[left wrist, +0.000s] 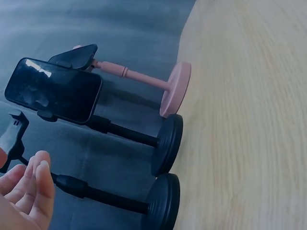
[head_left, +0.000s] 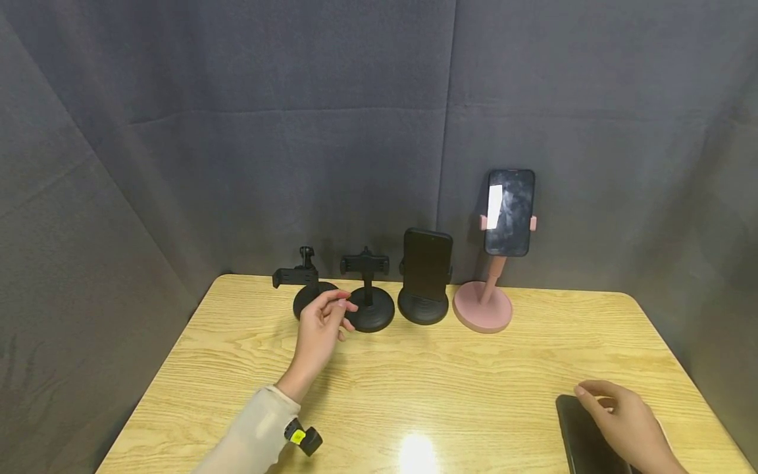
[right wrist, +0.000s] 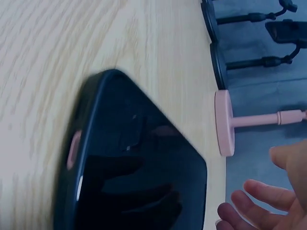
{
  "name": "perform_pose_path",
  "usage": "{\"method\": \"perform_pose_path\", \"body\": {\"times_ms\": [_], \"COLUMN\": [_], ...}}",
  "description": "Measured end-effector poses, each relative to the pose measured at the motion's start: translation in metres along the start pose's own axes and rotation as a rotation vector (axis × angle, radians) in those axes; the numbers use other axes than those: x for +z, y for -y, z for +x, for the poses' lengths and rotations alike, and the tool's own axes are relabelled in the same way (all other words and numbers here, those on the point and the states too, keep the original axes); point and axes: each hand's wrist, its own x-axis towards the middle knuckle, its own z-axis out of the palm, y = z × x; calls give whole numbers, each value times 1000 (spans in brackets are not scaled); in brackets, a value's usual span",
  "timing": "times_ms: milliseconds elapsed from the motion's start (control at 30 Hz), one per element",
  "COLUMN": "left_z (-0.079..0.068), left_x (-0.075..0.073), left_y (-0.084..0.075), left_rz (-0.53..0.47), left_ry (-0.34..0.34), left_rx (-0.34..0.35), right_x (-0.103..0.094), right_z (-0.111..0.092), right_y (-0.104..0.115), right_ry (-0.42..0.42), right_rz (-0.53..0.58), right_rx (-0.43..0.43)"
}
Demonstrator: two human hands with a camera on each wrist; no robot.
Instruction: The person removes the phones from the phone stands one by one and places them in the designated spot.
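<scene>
My left hand (head_left: 320,326) holds nothing and hovers in front of two black phone stands, fingers loosely bent. One is the leftmost stand (head_left: 299,276), its clamp turned sideways; beside it is the second stand (head_left: 368,263), clamp also vacant. In the left wrist view, the fingertips (left wrist: 43,165) overlap a stand's upper part. Over at the right, my right hand (head_left: 630,424) hangs above a dark phone (head_left: 583,431) that lies flat on the table. The right wrist view shows the fingers (right wrist: 271,194) spread and loosely bent beside this phone (right wrist: 139,158), gripping nothing.
A third black stand (head_left: 423,312) holds an upright phone (head_left: 428,263). To its right, a taller pink stand (head_left: 484,309) carries another phone (head_left: 510,212). The stands line the back edge of the wooden table (head_left: 462,388), before a grey curtain (head_left: 355,131).
</scene>
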Motion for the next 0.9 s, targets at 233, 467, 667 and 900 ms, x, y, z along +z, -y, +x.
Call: {"method": "perform_pose_path", "body": {"times_ms": [233,467,667,900], "left_z": [-7,-13,-16,-20], "left_x": [6,14,20,26], "left_y": [2,2,4,2], "left_rz": [-7,-20,-21,-24], "left_ry": [42,67,86,98], "left_rx": [-46,-52,-47,-49], "right_x": [10,24,33,40], "right_z": [-6,-4,-2,-1], "right_y": [14,30,43,60], "right_ry": [-81,-94,-108,-137], "right_rz": [14,64,90,135], "right_rx": [-114,-150,-196,-258]}}
